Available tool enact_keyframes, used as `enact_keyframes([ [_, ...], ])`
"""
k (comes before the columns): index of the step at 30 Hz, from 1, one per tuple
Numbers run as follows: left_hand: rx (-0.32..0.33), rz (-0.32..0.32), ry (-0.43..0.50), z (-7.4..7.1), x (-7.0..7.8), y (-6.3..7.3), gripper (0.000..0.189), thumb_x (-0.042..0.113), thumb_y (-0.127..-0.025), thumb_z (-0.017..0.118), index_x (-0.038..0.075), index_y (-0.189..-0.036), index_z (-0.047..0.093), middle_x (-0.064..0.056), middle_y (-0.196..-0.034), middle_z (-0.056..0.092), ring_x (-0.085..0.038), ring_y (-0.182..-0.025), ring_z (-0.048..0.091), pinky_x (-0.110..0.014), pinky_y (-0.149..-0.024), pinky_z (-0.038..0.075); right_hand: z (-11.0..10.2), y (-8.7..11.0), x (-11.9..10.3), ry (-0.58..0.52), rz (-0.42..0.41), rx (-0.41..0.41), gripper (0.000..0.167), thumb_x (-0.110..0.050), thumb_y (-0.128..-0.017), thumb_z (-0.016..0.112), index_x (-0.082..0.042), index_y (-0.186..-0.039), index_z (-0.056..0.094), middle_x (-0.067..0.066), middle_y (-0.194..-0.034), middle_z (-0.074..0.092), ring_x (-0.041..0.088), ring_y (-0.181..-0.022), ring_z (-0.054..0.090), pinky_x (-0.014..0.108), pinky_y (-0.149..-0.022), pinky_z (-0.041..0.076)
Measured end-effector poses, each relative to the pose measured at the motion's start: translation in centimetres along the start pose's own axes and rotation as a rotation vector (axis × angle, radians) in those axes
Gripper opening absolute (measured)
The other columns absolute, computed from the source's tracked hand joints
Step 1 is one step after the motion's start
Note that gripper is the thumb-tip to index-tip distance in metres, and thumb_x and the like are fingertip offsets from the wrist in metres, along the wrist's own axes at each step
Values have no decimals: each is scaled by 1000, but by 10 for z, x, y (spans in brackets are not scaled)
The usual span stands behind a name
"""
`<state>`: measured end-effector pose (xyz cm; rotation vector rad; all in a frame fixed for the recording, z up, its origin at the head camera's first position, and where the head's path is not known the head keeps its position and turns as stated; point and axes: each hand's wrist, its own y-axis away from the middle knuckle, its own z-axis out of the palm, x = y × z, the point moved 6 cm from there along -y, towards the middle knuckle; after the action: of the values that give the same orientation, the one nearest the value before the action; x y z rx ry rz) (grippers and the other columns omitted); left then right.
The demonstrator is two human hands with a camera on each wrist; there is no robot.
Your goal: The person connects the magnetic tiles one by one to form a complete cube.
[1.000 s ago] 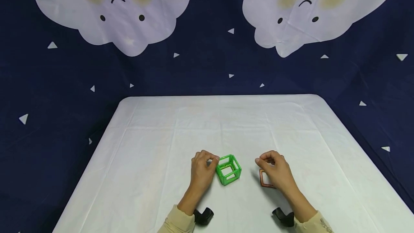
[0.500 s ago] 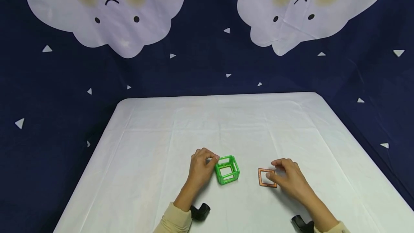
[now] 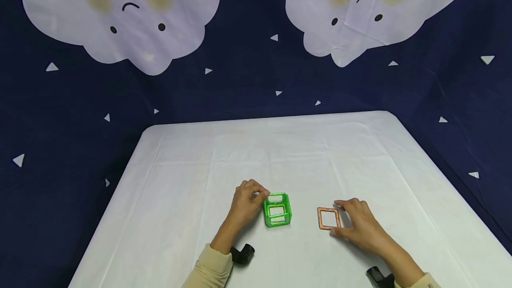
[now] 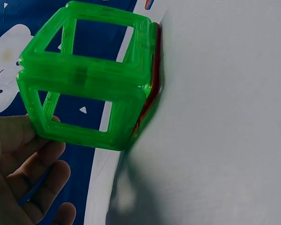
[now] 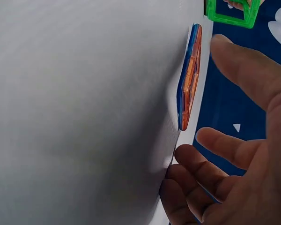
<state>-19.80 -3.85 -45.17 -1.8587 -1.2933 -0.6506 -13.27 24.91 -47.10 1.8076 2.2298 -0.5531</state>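
My left hand (image 3: 245,201) pinches the upper left corner of a cube (image 3: 278,209) built of green magnetic tiles. In the left wrist view, a red tile (image 4: 154,70) lies under the green frames against the white cloth. To the right of the cube, an orange square magnetic tile (image 3: 329,218) lies flat. Seen from the side in the right wrist view, it has a blue tile (image 5: 182,79) beneath it. My right hand (image 3: 360,226) is spread at the orange tile's right side, thumb near the lower right corner and fingers near the upper one.
A white cloth (image 3: 192,168) covers the table. Behind it hangs a dark blue backdrop (image 3: 240,97) with white clouds and triangles. A black wrist mount (image 3: 243,254) sits at the left wrist, another black mount (image 3: 380,278) at the right.
My right hand has moved from over the orange tile to its right side, and its fingers have spread apart. My left hand stays at the cube, which has turned slightly.
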Motion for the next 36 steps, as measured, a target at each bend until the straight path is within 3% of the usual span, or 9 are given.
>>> enact_keyframes([
  [13,-52,21,15,-4,-5,0,11,21,-86,67,15,-78,72,6,-83,64,-9,-80,51,-30,-78,39,5,0,-3,68,-55,-30,70,-34,-62,84,-12,-124,60,-1,-103,52,11,-85,35,27,-72,30],
  [36,-23,22,27,-5,-6,-1,10,19,-85,69,15,-77,72,5,-80,64,-11,-78,52,-28,-75,40,3,-1,-3,109,-182,80,56,-35,-62,84,-16,-111,67,-5,-97,53,8,-84,37,27,-70,33],
])
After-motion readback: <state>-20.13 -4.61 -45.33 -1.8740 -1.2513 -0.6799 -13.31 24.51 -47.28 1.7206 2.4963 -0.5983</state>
